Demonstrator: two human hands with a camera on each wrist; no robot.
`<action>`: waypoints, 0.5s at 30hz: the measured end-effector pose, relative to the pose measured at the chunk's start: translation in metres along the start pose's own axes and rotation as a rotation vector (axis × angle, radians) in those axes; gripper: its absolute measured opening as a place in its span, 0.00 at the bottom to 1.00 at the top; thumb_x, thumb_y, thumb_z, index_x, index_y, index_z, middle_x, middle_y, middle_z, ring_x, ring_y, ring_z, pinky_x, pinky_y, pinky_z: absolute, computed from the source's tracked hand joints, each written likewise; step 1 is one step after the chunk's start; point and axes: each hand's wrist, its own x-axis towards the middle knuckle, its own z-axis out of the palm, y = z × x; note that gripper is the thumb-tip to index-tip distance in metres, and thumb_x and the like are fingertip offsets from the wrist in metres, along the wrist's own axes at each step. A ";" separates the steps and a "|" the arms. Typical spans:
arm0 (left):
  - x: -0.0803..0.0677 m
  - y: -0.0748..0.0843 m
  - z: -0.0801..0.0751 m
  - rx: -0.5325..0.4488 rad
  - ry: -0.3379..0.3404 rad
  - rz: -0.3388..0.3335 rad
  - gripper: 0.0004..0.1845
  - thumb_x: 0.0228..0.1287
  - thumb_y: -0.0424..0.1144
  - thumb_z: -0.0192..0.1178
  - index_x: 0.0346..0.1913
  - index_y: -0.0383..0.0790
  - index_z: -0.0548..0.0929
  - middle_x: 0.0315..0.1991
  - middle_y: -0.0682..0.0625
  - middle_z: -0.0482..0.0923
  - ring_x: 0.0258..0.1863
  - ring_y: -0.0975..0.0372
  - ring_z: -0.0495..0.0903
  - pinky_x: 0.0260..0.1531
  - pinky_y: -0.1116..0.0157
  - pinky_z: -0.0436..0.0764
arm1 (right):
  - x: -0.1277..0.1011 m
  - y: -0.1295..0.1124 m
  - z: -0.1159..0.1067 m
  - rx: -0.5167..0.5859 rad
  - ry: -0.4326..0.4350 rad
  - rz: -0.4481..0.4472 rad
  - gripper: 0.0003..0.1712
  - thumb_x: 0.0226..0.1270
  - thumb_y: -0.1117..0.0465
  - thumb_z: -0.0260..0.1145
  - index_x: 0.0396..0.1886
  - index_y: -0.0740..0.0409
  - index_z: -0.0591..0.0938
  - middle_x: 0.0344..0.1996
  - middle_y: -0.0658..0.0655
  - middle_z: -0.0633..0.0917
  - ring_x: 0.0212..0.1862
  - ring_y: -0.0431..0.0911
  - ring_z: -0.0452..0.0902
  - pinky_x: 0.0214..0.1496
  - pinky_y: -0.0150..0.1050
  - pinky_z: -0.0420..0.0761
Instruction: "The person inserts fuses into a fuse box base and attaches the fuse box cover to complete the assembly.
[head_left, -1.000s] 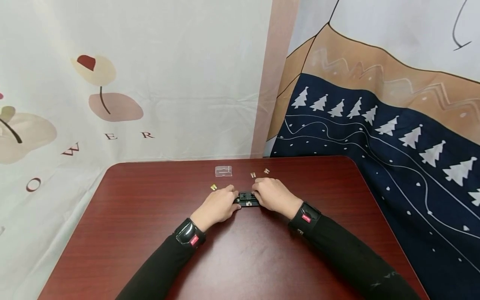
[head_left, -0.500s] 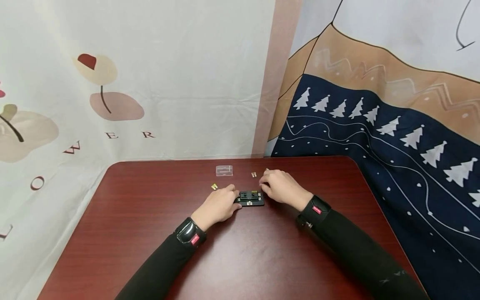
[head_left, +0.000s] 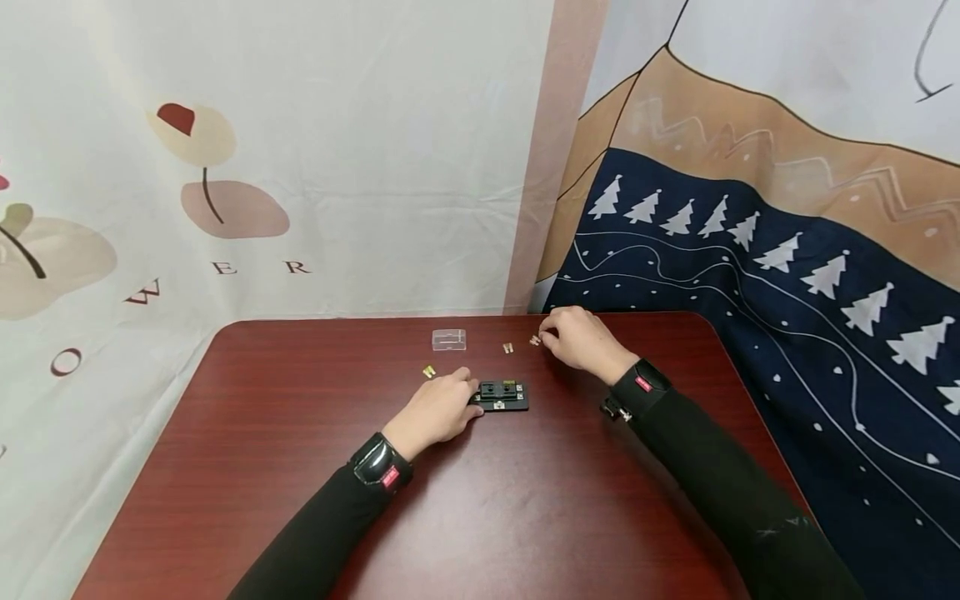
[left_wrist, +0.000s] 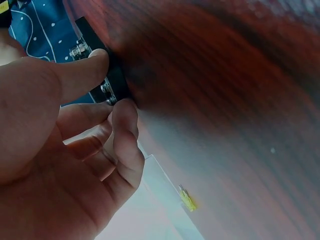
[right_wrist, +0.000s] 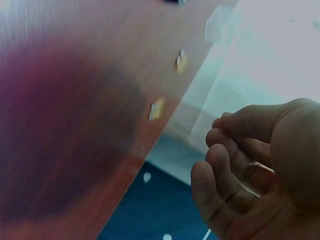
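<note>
Black rectangular block (head_left: 504, 402), pinched by left hand (head_left: 437, 410); right hand (head_left: 587, 342), loosely curled, unladen, beside gold clip (head_left: 535, 340); wood-grain table (head_left: 540, 508).

Moved the right hand (head_left: 587, 341) away from the right end of the black module (head_left: 504, 397), uncovering that end, and farther forward to just beside the rightmost small gold-coloured clip (head_left: 535, 340).
</note>
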 end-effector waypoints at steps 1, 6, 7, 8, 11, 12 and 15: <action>0.000 0.000 0.001 -0.002 0.004 0.000 0.21 0.79 0.50 0.69 0.60 0.38 0.88 0.51 0.46 0.82 0.44 0.50 0.90 0.47 0.50 0.91 | 0.003 0.003 -0.001 -0.010 -0.003 0.000 0.12 0.80 0.61 0.69 0.53 0.59 0.94 0.52 0.59 0.92 0.56 0.56 0.89 0.59 0.55 0.89; 0.002 0.001 0.006 -0.002 0.017 -0.003 0.20 0.78 0.50 0.70 0.60 0.38 0.88 0.51 0.46 0.82 0.44 0.49 0.90 0.47 0.50 0.91 | 0.018 0.013 0.003 -0.059 -0.027 -0.015 0.12 0.79 0.61 0.69 0.52 0.59 0.94 0.51 0.59 0.92 0.53 0.55 0.89 0.57 0.55 0.89; 0.002 0.001 0.007 -0.001 0.019 -0.003 0.20 0.78 0.50 0.70 0.60 0.38 0.88 0.51 0.46 0.82 0.43 0.49 0.90 0.46 0.50 0.91 | 0.020 0.014 0.005 -0.063 -0.036 -0.021 0.12 0.79 0.61 0.69 0.52 0.59 0.94 0.51 0.59 0.92 0.53 0.54 0.89 0.55 0.54 0.89; 0.002 0.001 0.008 -0.002 0.022 -0.002 0.20 0.78 0.50 0.70 0.60 0.38 0.88 0.51 0.46 0.82 0.43 0.49 0.90 0.46 0.50 0.91 | 0.023 0.016 0.007 -0.066 -0.047 -0.026 0.12 0.79 0.61 0.69 0.52 0.58 0.95 0.50 0.58 0.92 0.52 0.54 0.89 0.54 0.53 0.89; 0.003 0.002 0.012 -0.003 0.028 -0.002 0.21 0.78 0.51 0.70 0.60 0.38 0.88 0.51 0.46 0.82 0.43 0.49 0.90 0.46 0.50 0.91 | 0.029 0.020 0.013 -0.074 -0.077 -0.040 0.11 0.78 0.61 0.70 0.49 0.57 0.95 0.49 0.57 0.93 0.49 0.51 0.87 0.49 0.51 0.88; 0.004 0.003 0.013 -0.006 0.031 -0.003 0.21 0.78 0.51 0.70 0.60 0.38 0.88 0.51 0.46 0.82 0.43 0.49 0.90 0.45 0.49 0.91 | 0.030 0.022 0.015 -0.074 -0.086 -0.039 0.10 0.78 0.61 0.70 0.48 0.56 0.96 0.48 0.57 0.93 0.48 0.51 0.87 0.48 0.50 0.87; 0.004 0.003 0.014 -0.007 0.030 -0.005 0.21 0.78 0.51 0.70 0.61 0.38 0.88 0.51 0.46 0.82 0.43 0.49 0.90 0.46 0.49 0.91 | 0.035 0.024 0.021 -0.075 -0.114 -0.031 0.09 0.77 0.60 0.71 0.47 0.55 0.96 0.49 0.57 0.94 0.48 0.51 0.87 0.48 0.50 0.87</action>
